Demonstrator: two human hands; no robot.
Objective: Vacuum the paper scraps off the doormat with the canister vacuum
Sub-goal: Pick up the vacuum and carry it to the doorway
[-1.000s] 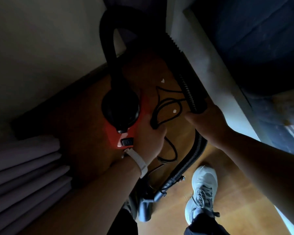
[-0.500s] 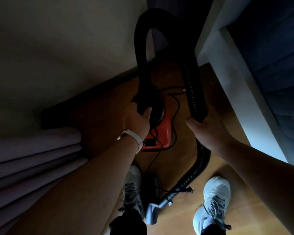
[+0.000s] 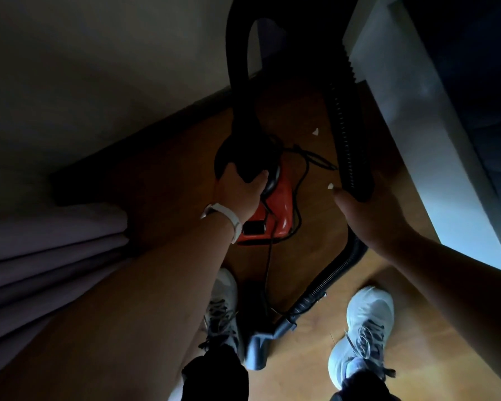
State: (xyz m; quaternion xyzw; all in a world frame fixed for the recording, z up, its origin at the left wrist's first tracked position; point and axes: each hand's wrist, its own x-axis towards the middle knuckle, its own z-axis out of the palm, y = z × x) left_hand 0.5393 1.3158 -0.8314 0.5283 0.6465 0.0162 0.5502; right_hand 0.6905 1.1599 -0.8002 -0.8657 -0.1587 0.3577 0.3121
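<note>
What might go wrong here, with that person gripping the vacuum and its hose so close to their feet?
1. The black power cord lies in loose loops beside the red canister vacuum and trails toward the left shoe; it might snag or trip them.
2. The ribbed hose, held by the right hand, curves down between both shoes, so a step could catch it.
3. The left hand grips the dark top; lifting may tug the cord.

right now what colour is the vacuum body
Red-orange, with a black top; the vacuum body shows in the head view, under the left hand.
</note>
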